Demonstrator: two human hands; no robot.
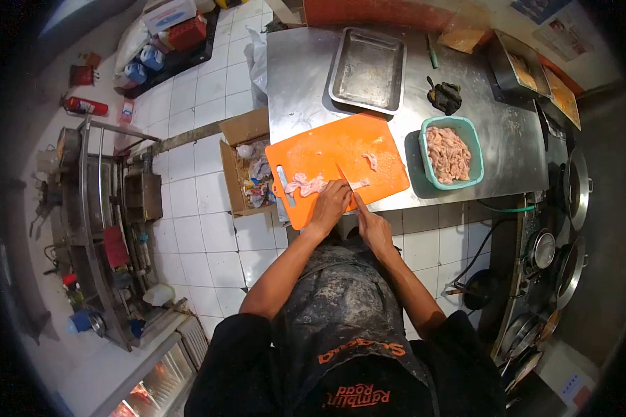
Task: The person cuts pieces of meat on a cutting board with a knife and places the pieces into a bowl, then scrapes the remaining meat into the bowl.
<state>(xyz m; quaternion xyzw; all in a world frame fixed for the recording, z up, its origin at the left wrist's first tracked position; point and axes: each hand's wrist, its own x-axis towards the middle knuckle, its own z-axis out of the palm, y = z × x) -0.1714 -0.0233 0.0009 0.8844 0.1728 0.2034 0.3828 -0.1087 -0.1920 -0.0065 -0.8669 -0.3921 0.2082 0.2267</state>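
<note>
An orange cutting board [313, 149] lies at the near edge of the metal table. My right hand [374, 231] is closed around the handle of a knife [343, 172], its blade angled away over the board. Beside the blade, my left hand [332, 203] has its fingers curled and pressed together on raw meat, mostly hidden beneath them. Pale pink raw meat pieces [305, 185] lie on the board just left of that hand. Another small meat piece [371, 161] rests right of the blade. A teal tub [478, 149] full of cut raw meat stands right of the board.
Behind the board sits a metal tray [332, 89]. A dark crumpled cloth [445, 98] and a green-handled tool [433, 57] lie on the metal table [295, 76]. A cardboard box [231, 174] of rubbish stands below at left. Pans [542, 249] line the right side.
</note>
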